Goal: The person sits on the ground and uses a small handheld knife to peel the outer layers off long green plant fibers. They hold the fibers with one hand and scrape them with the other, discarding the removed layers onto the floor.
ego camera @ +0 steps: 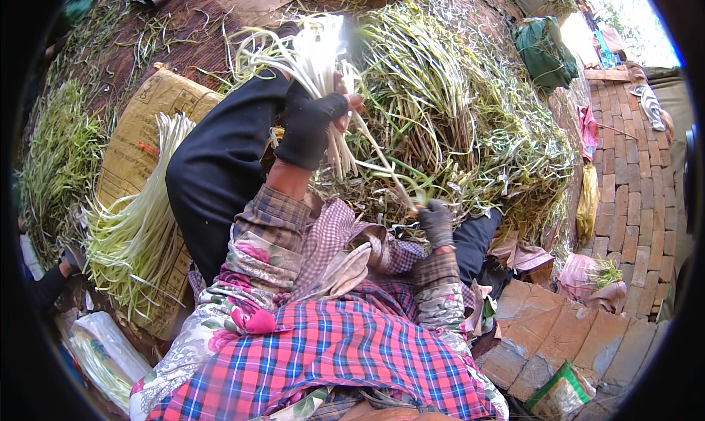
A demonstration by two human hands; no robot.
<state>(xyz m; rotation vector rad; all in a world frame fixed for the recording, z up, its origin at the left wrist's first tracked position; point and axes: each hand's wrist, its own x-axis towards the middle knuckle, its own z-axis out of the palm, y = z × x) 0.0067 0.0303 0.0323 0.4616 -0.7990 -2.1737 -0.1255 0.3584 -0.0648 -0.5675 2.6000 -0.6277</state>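
Note:
My left hand [316, 115], in a black fingerless glove, grips a bunch of pale, blanched allium stalks [314, 63]. Their upper part is partly lost in glare. Lower down and to the right, my right hand [436, 222], in a dark glove, closes on the end of a single long stalk [385, 156] that stretches up to the left hand. Beyond my hands lies a large heap of unsorted green and white stalks [429, 101], with dry, dirty leaves at its near side. My dark-trousered left leg [220, 167] is bent beside the bunch.
Left of my leg, cleaned stalks [143, 211] lie on a yellow printed sack [165, 98]. Plastic-wrapped stalks [104, 355] sit at lower left. Another person's gloved hand [72, 258] shows at the left edge. A green bundle [545, 54] and brick paving [633, 184] are to the right.

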